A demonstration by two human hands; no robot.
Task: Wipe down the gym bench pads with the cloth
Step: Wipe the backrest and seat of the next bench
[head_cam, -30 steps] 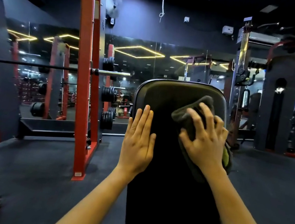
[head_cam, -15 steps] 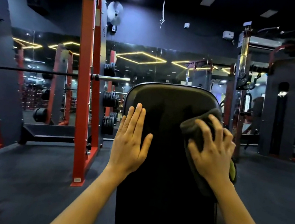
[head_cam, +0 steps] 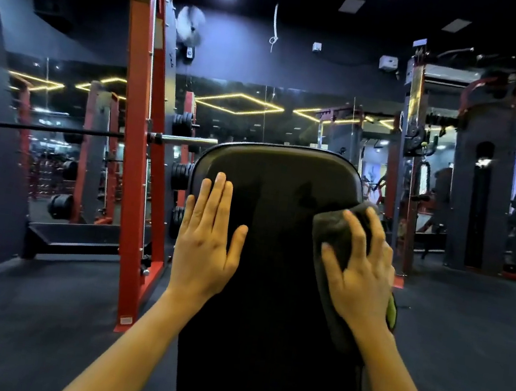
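the black bench pad (head_cam: 276, 194) stands tilted up in front of me, its rounded top edge away from me. my left hand (head_cam: 206, 247) lies flat on the pad's left edge, fingers straight and close together, thumb out to the side, holding nothing. my right hand (head_cam: 361, 276) is on the pad's right edge, fingers spread apart and pressing the cloth (head_cam: 333, 229) against the pad, not wrapped round it. the cloth is dark grey and bunched; it sticks out beyond my fingertips toward the top of the pad and runs down under my palm along the pad's right side. a yellow-green bit (head_cam: 392, 310) shows just beside my right wrist at the pad's edge; i cannot tell if it is part of the cloth. left of the pad stands a red rack (head_cam: 130, 151) with a barbell (head_cam: 60, 133) across it. beyond the pad's top is a mirror wall (head_cam: 236, 126).
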